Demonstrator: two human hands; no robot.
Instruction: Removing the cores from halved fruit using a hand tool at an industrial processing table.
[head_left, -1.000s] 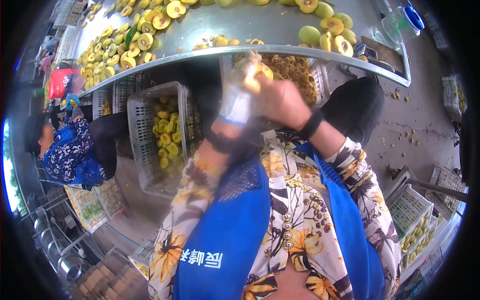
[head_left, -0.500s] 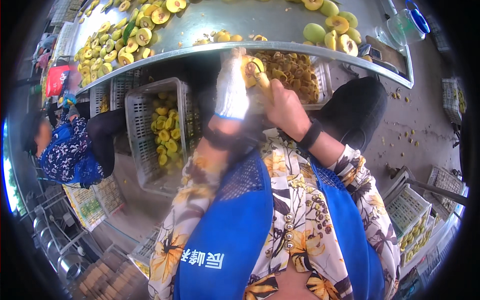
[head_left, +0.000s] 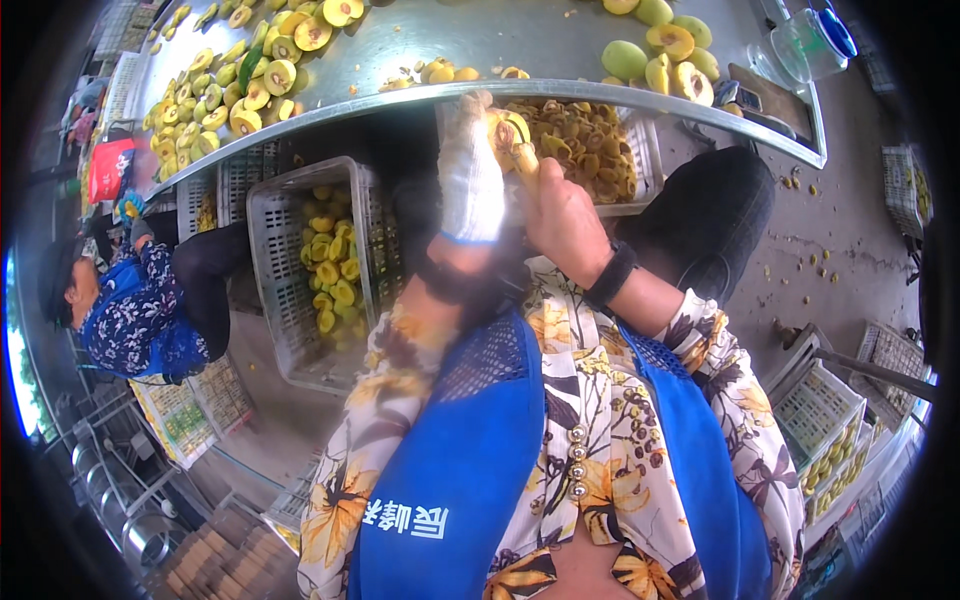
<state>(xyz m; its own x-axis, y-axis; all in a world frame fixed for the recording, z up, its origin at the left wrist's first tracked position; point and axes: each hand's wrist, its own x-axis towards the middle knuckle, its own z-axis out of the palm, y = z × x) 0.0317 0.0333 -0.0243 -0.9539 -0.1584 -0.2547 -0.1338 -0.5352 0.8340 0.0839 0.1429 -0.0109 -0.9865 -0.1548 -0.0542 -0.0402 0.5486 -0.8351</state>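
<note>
My left hand (head_left: pixel 470 170), in a white knit glove, is closed on a yellow halved fruit (head_left: pixel 503 133) just below the table's front edge. My bare right hand (head_left: pixel 563 215) grips a pale handled pitting tool (head_left: pixel 525 162), whose thin curved head is at the cut face of that fruit. Behind and right of my hands, a crate of brownish-yellow fruit pieces (head_left: pixel 570 135) sits under the edge. A crate (head_left: pixel 278 290) of yellow fruit halves stands lower left of my hands.
The metal table (head_left: pixel 420 35) carries halved and whole fruit (head_left: pixel 625 60), a clear jug (head_left: pixel 805 45) and a board with dark objects (head_left: pixel 765 100). A co-worker (head_left: pixel 140 310) sits at left. More crates (head_left: pixel 805 430) stand at right, near fruit scattered on the floor (head_left: pixel 820 270).
Both hands were blurred close together a second ago; since then they moved slightly apart and up, showing the tool in my right hand at the fruit. The co-worker's head shifted slightly.
</note>
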